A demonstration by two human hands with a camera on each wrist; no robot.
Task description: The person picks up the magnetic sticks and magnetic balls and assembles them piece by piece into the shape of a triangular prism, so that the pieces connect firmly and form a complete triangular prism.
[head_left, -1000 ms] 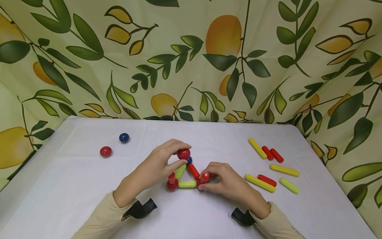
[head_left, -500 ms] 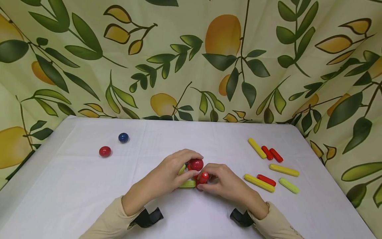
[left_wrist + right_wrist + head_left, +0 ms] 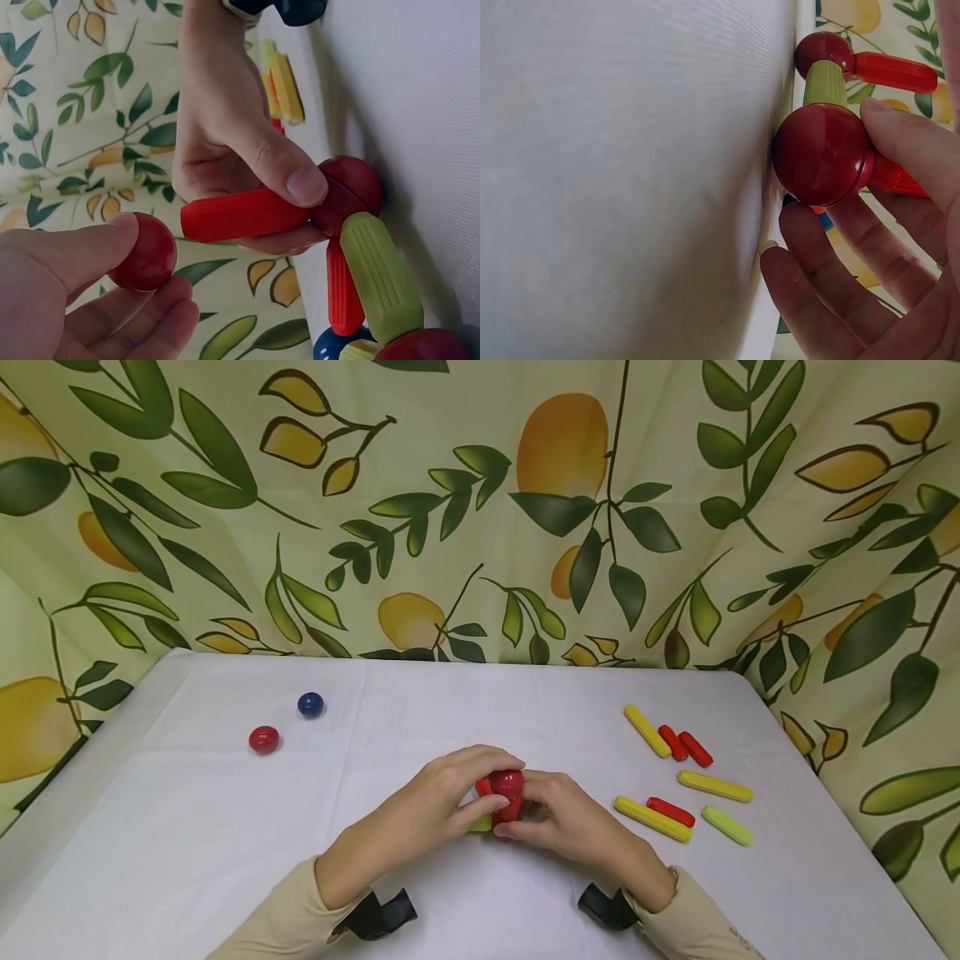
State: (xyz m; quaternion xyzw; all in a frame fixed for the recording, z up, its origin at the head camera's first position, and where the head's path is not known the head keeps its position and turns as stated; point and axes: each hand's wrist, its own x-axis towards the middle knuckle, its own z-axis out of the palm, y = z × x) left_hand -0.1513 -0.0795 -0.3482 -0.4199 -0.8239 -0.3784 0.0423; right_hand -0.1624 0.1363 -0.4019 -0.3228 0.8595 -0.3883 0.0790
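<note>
My left hand (image 3: 412, 806) pinches a red ball (image 3: 150, 253) between thumb and fingers. The ball is close to the free end of an upright red stick (image 3: 244, 216), with a small gap in the left wrist view. That stick rises from a red corner ball (image 3: 817, 154), which my right hand (image 3: 573, 818) grips at the base. A light green stick (image 3: 382, 277) and another red stick (image 3: 343, 289) run out from this corner. Another corner has a red ball (image 3: 823, 54) with its own upright red stick (image 3: 896, 71). A blue ball (image 3: 341, 346) is partly visible in the left wrist view.
A loose red ball (image 3: 264, 740) and a blue ball (image 3: 311, 705) lie on the left of the white-covered table (image 3: 187, 860). To the right are yellow sticks (image 3: 715, 786), red sticks (image 3: 696, 749) and a light green one (image 3: 727, 826). A patterned curtain (image 3: 480, 527) hangs behind.
My left hand has carried the red ball from over the far blue corner, right and nearer, to the upright stick by my right hand. The right hand has stayed in place.
</note>
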